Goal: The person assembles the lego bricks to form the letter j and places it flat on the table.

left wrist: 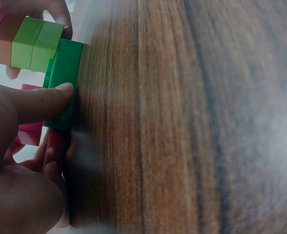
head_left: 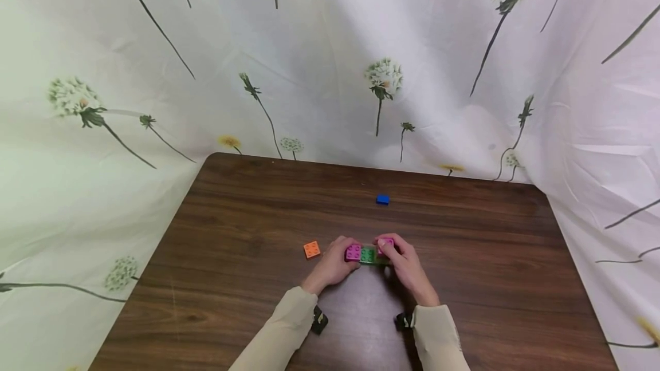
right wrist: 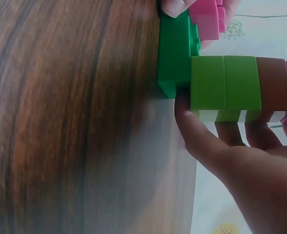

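A long dark green brick [head_left: 368, 255] lies on the table between the two hands. On its left end sits a pink brick [head_left: 353, 253]. My left hand [head_left: 335, 259] grips that end, its thumb against the green brick's side in the left wrist view. Over the right end stands a stack: two light green bricks [right wrist: 225, 83], a brown brick [right wrist: 274, 83] and a pink top brick [head_left: 385, 245]. My right hand [head_left: 407, 262] grips this stack between thumb and fingers. The stack's bottom meets the green brick's studded side; whether it is fully seated I cannot tell.
An orange brick [head_left: 311, 249] lies just left of the left hand. Farther back on the brown wooden table [head_left: 247, 205] is a blue brick [head_left: 382, 200]. A white flowered cloth [head_left: 319, 73] hangs behind the table and along its sides.
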`<state>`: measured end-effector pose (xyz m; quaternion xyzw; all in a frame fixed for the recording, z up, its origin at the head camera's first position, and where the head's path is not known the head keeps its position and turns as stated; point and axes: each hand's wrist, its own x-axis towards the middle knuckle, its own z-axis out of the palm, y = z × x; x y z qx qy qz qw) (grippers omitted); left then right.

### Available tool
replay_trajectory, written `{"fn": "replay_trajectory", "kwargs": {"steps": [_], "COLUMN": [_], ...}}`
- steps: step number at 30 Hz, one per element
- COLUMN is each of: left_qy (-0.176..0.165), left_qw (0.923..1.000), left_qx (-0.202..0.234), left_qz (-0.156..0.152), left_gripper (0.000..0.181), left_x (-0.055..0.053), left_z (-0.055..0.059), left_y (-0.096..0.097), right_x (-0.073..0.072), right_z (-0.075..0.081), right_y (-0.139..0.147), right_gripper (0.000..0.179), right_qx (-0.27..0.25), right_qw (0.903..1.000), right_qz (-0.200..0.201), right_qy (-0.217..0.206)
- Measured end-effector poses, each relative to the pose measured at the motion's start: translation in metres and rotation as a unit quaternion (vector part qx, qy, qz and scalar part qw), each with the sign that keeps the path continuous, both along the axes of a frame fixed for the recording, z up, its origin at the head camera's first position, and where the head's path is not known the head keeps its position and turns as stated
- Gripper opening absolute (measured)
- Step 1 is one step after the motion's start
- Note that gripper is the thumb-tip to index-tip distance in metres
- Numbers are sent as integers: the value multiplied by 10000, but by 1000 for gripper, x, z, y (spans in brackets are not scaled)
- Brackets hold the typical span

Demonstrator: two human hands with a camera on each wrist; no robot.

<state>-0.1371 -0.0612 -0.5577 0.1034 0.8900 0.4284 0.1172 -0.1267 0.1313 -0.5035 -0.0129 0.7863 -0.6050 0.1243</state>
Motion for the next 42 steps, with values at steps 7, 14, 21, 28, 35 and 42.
{"fn": "replay_trajectory", "kwargs": {"steps": [7,14,21,28,35,42], "left_qy": [-14,54,54,48,152,98], "left_qw": [10000,9999,9999,9999,9998,9999], "left_qx": [-5,-103,-89,-157,-119,-103], "left_qz": [20,36,34,43,-17,30], "left_gripper": [33,33,34,34,32,32], "left_x": [-1,-1,1,1,-1,-1], "left_z": [1,-2,-2,-2,-3,-2], "left_y": [1,2,1,2,1,0], "right_x": [0,1,1,3,-3,-7], "right_z": [0,-3,-5,-7,-30,-48], "right_y": [-1,1,2,-3,-5,-4], "right_gripper": [28,29,30,30,32,44], "right_qx": [-55,-85,-98,-125,-384,-380], "right_qw": [9999,9999,9998,9997,9987,9981], "right_qz": [-60,-33,-11,-121,-343,-382], "right_qy": [66,114,143,181,-67,-313]}}
